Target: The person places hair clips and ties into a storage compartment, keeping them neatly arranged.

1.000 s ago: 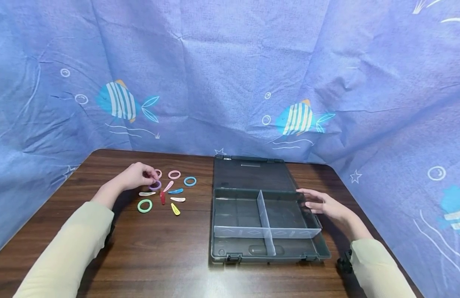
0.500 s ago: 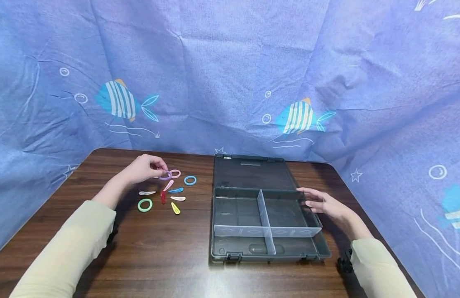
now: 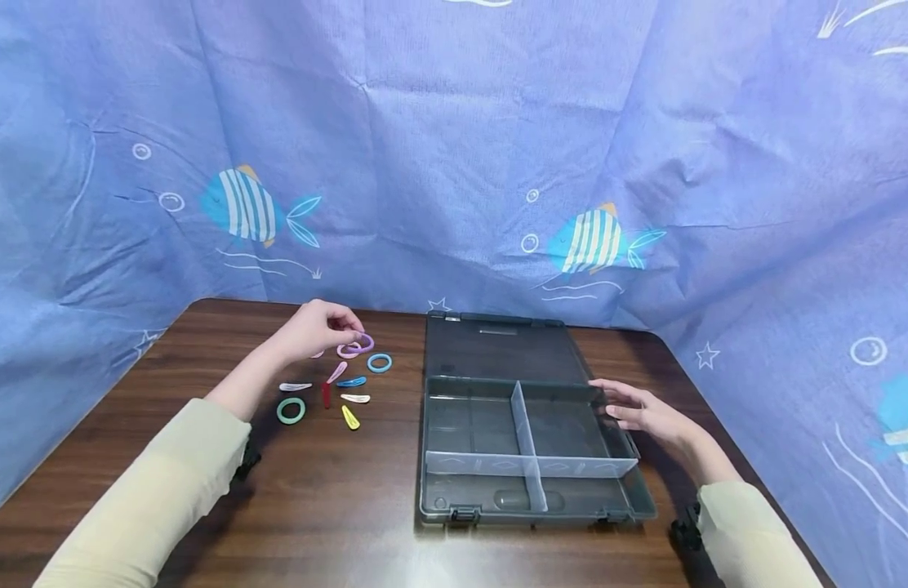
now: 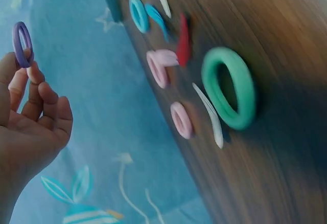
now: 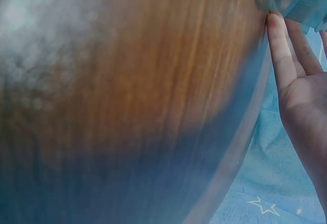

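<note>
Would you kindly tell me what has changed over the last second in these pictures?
The left hand, pinching the purple ring, has carried it to the right, toward the open box, and up off the table. The right hand stays at the box's right side; the hair clips and other rings lie where they were.

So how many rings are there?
5: one purple ring in the left grip; on the table, two pink rings at the back, a blue ring to their right, and a green ring front-left.
</note>
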A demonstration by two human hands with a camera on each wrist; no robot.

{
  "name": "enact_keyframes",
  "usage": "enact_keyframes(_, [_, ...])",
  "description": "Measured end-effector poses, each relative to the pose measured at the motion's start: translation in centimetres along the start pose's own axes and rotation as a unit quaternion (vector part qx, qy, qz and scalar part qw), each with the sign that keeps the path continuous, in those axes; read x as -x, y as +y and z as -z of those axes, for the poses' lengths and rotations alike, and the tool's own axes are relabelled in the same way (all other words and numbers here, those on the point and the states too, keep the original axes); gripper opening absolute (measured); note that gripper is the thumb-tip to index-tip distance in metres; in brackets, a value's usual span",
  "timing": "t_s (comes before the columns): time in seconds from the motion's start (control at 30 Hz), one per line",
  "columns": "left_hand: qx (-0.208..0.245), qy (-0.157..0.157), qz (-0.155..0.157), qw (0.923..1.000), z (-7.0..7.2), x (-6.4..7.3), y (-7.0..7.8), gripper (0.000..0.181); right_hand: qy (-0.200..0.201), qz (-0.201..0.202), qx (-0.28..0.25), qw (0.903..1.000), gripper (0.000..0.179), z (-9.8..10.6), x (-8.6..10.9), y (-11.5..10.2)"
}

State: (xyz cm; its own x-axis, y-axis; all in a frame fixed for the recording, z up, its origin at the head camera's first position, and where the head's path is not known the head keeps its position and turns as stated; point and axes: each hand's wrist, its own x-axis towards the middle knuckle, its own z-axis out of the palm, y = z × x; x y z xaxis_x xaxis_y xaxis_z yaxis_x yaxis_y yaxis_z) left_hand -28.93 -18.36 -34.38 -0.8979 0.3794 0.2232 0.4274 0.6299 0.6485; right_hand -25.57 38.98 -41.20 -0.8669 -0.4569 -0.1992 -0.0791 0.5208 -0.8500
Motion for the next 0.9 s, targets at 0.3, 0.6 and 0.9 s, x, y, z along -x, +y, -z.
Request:
enact_keyframes(0.3, [0.017,0.0,-0.024,0.9996,-1.7,-1.2,3.9,0.004,0.002,-0.002,0.001,1.0,0.052,-0.3,0.1,0.1])
enact_keyframes(0.6, [0.044,-0.024,-0.053,0.9974,-3.6,-3.0,8.5,0.005,0.003,-0.007,-0.004,1.0,0.053,-0.1,0.1,-0.2])
enact_keyframes(0.9, [0.041,-0.052,-0.105,0.9922,-5.5,-5.5,11.7,0.004,-0.002,-0.01,-0.007,0.9999,0.054,0.0,0.1,-0.3])
